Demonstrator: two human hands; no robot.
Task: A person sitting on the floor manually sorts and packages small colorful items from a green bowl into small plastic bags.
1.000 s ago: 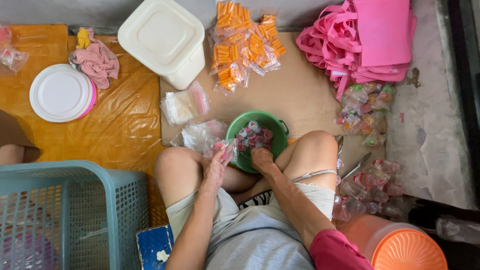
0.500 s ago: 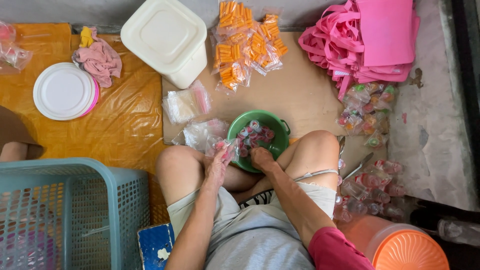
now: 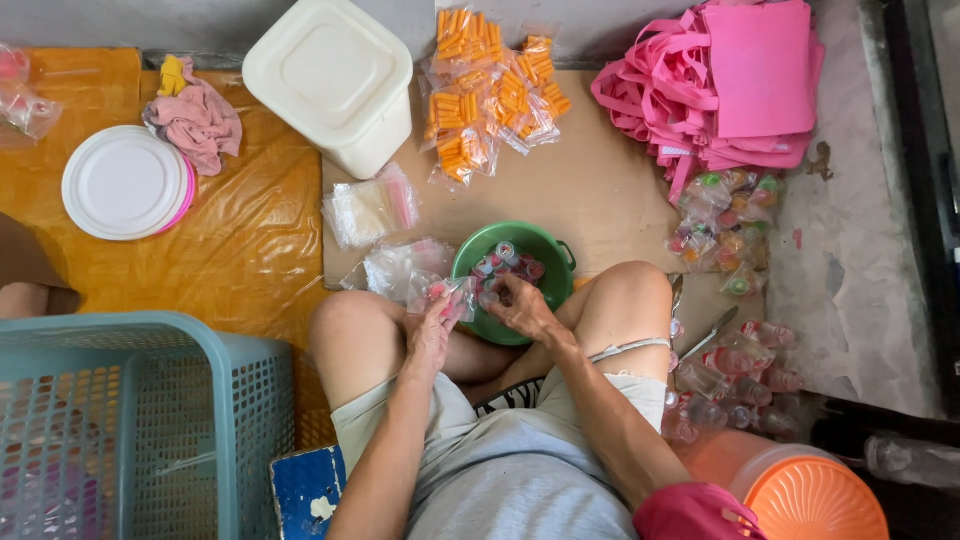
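As held, small clear bag [image 3: 452,296] mouth toward green bowl [image 3: 512,280]

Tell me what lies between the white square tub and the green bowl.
In the head view, between the white tub and the green bowl lie clear plastic bags on the brown mat; more clear bags sit against the bowl's left.

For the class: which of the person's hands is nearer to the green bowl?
Right. The right hand reaches over the green bowl among the small cups inside. The left hand is beside the bowl's rim, holding a small clear bag.
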